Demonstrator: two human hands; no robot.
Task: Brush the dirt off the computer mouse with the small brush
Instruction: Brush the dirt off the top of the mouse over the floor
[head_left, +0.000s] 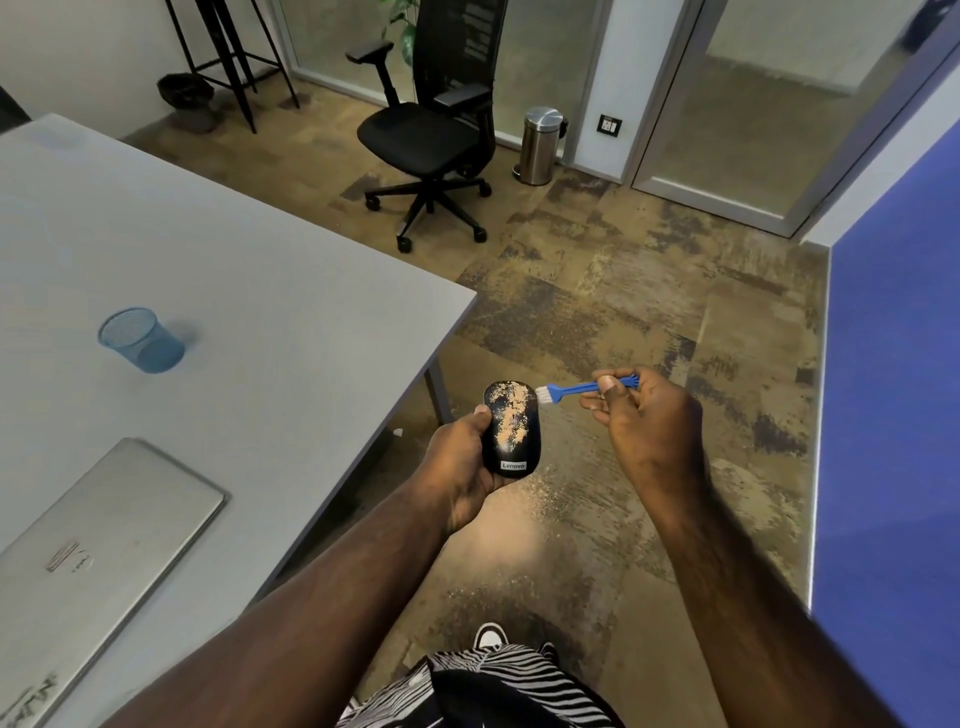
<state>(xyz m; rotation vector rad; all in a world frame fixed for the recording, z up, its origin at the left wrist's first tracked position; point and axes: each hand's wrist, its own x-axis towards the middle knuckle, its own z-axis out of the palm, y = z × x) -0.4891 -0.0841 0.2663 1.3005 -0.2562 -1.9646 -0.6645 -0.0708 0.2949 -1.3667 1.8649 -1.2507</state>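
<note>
Though dirt-streaked: one mouse (511, 427), one brush (571, 389).

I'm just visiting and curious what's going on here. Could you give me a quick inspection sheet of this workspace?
Surface: grey table at the left; patterned carpet below the hands.
Job's things: black computer mouse, tan dirt across its top; small blue brush, white bristles at the mouse's upper right edge.
Clutter: blue mesh cup and closed silver laptop on the table.
Hands: left hand grips the mouse off the table's edge; right hand pinches the brush handle.
Cables: nothing seen.
Surroundings: black office chair, steel pedal bin, glass partitions, blue wall panel at the right.
</note>
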